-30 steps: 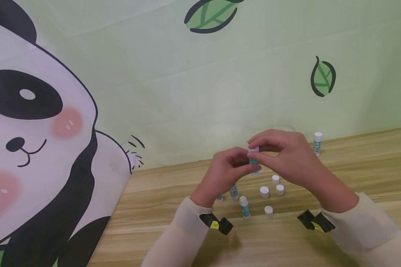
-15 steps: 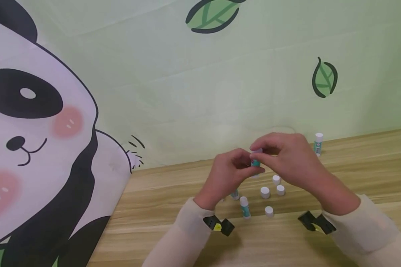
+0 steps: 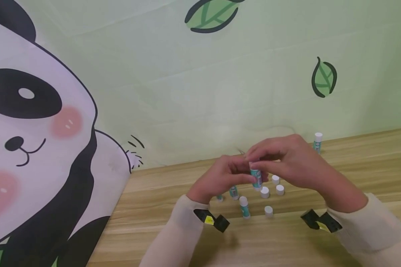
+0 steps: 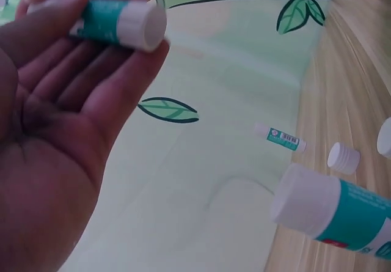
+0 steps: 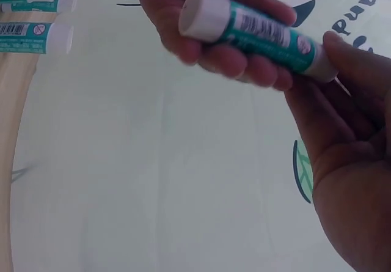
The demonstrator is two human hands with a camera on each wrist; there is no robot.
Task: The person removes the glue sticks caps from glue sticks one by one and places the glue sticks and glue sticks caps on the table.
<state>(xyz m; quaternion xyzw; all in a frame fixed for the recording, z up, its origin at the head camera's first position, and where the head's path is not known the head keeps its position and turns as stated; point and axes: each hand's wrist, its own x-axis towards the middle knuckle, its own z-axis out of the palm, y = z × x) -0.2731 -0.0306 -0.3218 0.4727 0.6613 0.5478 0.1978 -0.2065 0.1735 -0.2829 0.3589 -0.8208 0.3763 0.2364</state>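
Note:
A glue stick [image 3: 256, 178] with a teal label and white ends is held above the table between both hands. My left hand [image 3: 218, 176] grips its body, thumb on the near side and fingers behind. At its upper end my right hand [image 3: 295, 163] pinches the white part between thumb and fingers, which mostly cover it. In the right wrist view, the glue stick [image 4: 104, 21] shows a barcode and its other white end uncovered. Below the hands stand several loose white caps, one cap [image 3: 269, 211] nearest the front. Another glue stick [image 3: 244, 207] stands upright left of that cap.
More glue sticks, such as one [image 3: 233, 192] partly behind the left wrist, stand on the wooden table [image 3: 160, 207]. A lone glue stick [image 3: 317, 142] stands at the back right, near the green backdrop [image 3: 204, 100] with a panda print.
Both hands have kept hold of the glue stick. It has come down slightly, and more of its label and lower end now shows below the fingers.

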